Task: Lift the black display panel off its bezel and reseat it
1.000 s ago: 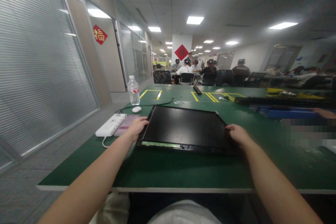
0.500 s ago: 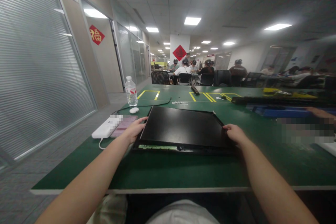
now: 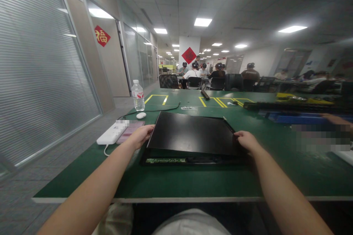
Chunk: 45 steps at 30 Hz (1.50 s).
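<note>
A flat black display panel [image 3: 193, 132] is gripped at its two side edges. My left hand [image 3: 142, 136] is closed on the left edge, some fingers hidden behind or under it. My right hand [image 3: 245, 140] pinches the right edge between thumb and fingers. Beneath the panel lies a black frame [image 3: 202, 161] on the green table [image 3: 193, 181]. A green circuit board strip [image 3: 165, 160] shows along the frame's near side. The panel's near edge stands a little above the frame, with a dark gap between them.
To the left are a water bottle [image 3: 138, 95], a white round case [image 3: 141, 115], a white power bank [image 3: 110, 134] with a cable, and a phone [image 3: 131, 132]. Blue strips [image 3: 292, 117] and a co-worker's hand [image 3: 335, 119] are at right. A black strip [image 3: 205, 94] lies farther back.
The near edge of the display panel has risen off the frame, and the gap above the circuit board strip has widened. Both hands have kept their hold at the sides.
</note>
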Available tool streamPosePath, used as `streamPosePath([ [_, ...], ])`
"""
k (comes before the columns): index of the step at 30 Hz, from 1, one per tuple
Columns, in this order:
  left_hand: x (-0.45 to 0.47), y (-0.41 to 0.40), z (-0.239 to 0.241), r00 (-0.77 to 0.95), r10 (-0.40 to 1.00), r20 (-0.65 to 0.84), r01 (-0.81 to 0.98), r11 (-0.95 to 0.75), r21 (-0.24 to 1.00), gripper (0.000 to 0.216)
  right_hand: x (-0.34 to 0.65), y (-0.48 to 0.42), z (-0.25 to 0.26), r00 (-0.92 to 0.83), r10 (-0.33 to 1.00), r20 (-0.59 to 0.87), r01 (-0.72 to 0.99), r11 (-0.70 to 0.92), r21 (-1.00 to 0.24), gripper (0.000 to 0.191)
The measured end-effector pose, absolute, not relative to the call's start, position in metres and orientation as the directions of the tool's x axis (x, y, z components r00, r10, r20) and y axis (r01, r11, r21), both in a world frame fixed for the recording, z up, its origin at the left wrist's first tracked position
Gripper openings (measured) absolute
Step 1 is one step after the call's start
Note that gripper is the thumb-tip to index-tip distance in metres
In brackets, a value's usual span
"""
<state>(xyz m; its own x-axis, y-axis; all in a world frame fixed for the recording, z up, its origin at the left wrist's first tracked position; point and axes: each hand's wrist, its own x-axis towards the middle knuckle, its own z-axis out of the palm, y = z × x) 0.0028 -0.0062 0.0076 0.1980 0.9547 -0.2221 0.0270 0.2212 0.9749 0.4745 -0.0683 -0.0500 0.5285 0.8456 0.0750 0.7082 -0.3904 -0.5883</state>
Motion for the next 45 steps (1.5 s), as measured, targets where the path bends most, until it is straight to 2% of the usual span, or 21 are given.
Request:
streamPosePath([
  [4, 0.003, -0.005, 0.007, 0.157, 0.969, -0.189, 0.101, 0.174, 0.979, 0.012, 0.472, -0.07, -0.045, 0.525, 0.849, 0.059, 0.713, -0.4, -0.576, 0.039],
  [7, 0.0, -0.004, 0.003, 0.095, 0.985, -0.141, 0.184, 0.122, 0.975, 0.023, 0.469, -0.071, -0.043, 0.528, 0.847, 0.059, 0.718, -0.408, -0.565, 0.038],
  [11, -0.004, -0.004, -0.002, 0.137, 0.989, -0.064, 0.332, 0.015, 0.943, 0.033, 0.468, -0.071, -0.042, 0.527, 0.847, 0.071, 0.724, -0.404, -0.559, 0.034],
  [17, -0.004, -0.007, -0.008, 0.198, 0.98, 0.023, 0.476, -0.117, 0.872, 0.035, 0.473, -0.068, -0.048, 0.521, 0.849, 0.091, 0.732, -0.389, -0.559, 0.031],
  [23, -0.001, -0.005, -0.01, 0.167, 0.981, 0.098, 0.624, -0.182, 0.76, 0.037, 0.474, -0.068, -0.047, 0.508, 0.855, 0.104, 0.747, -0.377, -0.547, 0.03],
  [29, 0.0, -0.006, -0.005, 0.169, 0.973, 0.159, 0.568, -0.228, 0.791, 0.035, 0.471, -0.069, -0.045, 0.519, 0.85, 0.085, 0.75, -0.406, -0.521, 0.032],
  [36, 0.002, -0.011, 0.0, 0.21, 0.966, 0.149, 0.345, -0.216, 0.913, 0.049, 0.468, -0.07, -0.041, 0.524, 0.848, 0.074, 0.746, -0.416, -0.519, 0.029],
  [41, 0.005, -0.013, 0.001, 0.136, 0.986, 0.094, 0.197, -0.12, 0.973, 0.058, 0.468, -0.07, -0.04, 0.543, 0.833, 0.108, 0.723, -0.398, -0.565, 0.035],
  [45, 0.006, -0.013, 0.0, 0.14, 0.985, 0.101, 0.095, -0.115, 0.989, 0.059, 0.47, -0.069, -0.043, 0.542, 0.827, 0.15, 0.706, -0.351, -0.616, 0.035],
])
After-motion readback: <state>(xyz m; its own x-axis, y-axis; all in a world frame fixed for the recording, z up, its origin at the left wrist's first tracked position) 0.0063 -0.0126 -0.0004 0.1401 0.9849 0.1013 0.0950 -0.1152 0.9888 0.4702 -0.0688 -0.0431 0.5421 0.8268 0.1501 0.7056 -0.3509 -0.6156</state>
